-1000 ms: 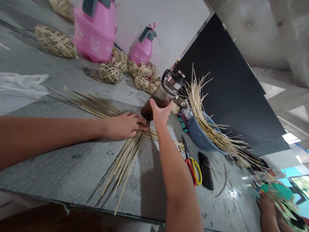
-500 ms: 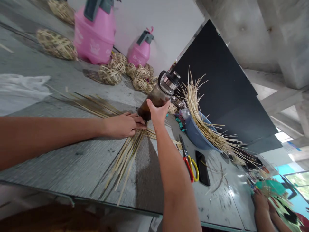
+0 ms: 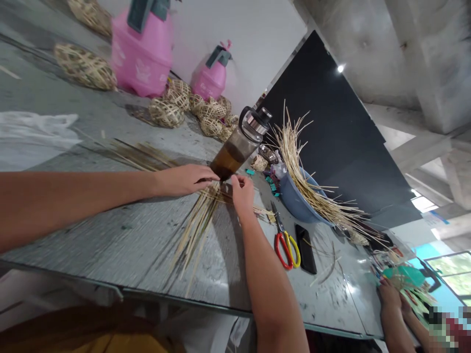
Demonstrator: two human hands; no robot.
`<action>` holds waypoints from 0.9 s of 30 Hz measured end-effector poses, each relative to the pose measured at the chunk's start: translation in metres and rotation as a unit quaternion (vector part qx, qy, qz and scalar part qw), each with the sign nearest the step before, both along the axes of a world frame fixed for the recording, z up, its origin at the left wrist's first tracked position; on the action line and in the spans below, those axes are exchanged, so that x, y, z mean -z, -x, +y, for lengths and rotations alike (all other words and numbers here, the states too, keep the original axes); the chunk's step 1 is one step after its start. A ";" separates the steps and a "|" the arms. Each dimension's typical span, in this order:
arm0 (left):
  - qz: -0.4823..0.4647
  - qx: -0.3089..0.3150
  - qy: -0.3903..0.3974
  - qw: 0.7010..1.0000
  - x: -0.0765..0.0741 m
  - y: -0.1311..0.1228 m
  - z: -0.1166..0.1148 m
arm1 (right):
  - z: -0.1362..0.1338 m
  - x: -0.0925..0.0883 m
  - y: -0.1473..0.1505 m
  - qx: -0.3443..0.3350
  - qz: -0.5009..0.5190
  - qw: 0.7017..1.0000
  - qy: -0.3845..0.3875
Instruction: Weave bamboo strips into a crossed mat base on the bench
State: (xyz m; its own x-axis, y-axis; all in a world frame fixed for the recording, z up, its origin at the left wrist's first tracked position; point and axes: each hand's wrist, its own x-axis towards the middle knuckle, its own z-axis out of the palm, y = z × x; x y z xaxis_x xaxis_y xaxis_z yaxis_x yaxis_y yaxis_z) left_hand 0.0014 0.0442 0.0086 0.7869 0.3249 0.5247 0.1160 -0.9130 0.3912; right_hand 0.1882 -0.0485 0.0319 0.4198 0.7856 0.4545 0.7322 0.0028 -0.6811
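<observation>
A clear bottle [image 3: 235, 154] with a dark lid and brown liquid stands on crossed thin bamboo-like strips [image 3: 196, 220] on the table. My left hand [image 3: 189, 179] lies over the strips at the left of the bottle's base, its fingers stretched toward the base. To the right of the base, my right hand [image 3: 243, 193] is closed with bent fingers, apart from the bottle. Whatever its fingertips hold is hidden. Some strips run below this hand toward the scissors [image 3: 287, 245], which have one red and one yellow handle.
A black phone [image 3: 305, 249] lies beside the scissors. Behind it, a blue basin [image 3: 300, 198] holds long strips. Pink spray bottles [image 3: 142, 54] and several woven balls [image 3: 165, 113] line the back. White cloth [image 3: 35, 130] lies at left. Another person's hands [image 3: 392, 296] are at far right.
My right hand has let go of the bottle and come down to the strips at the right of its base. My left hand has shifted slightly up. The bottle stays standing.
</observation>
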 end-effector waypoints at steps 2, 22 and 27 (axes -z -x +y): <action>0.007 0.007 0.001 1.000 0.000 0.000 0.001 | -0.005 0.004 -0.003 -0.022 -0.015 0.999 0.037; 0.045 0.013 -0.082 0.996 0.005 -0.005 0.001 | -0.014 0.008 0.009 -0.051 -0.204 0.975 0.078; 0.049 0.018 -0.079 0.995 0.008 -0.004 0.005 | -0.013 0.011 0.008 -0.048 -0.234 0.967 0.092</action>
